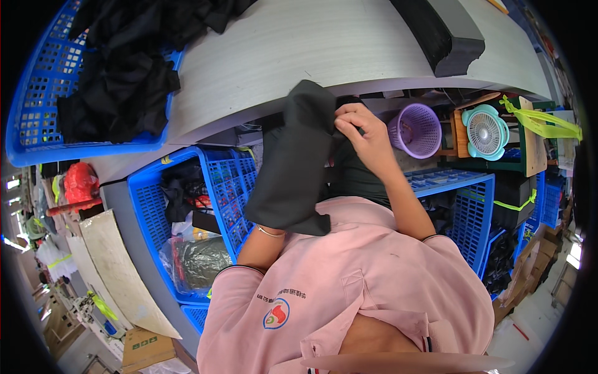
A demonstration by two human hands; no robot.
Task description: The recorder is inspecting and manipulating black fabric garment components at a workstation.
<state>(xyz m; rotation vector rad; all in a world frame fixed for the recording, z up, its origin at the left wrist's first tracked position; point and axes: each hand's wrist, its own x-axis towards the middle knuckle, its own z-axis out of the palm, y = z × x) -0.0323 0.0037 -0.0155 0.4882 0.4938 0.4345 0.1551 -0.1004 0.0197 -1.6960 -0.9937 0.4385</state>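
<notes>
A black fabric piece [288, 165], shaped like a tube or sleeve, stands up in front of my chest. My left forearm [260, 248], with a bracelet at the wrist, goes into its lower end, so the cloth hides my left hand and its fingers. At the upper right edge of the fabric, my right hand [364, 132] pinches the cloth between thumb and fingers. Behind both lies the front edge of the pale table [249, 75].
Black garments heap in a blue basket [93, 149] at the table's left. A stack of black cut pieces [445, 37] lies at the back right. Below the table are a blue crate [149, 218] with bagged items, a purple basket [416, 131] and a teal fan [486, 132].
</notes>
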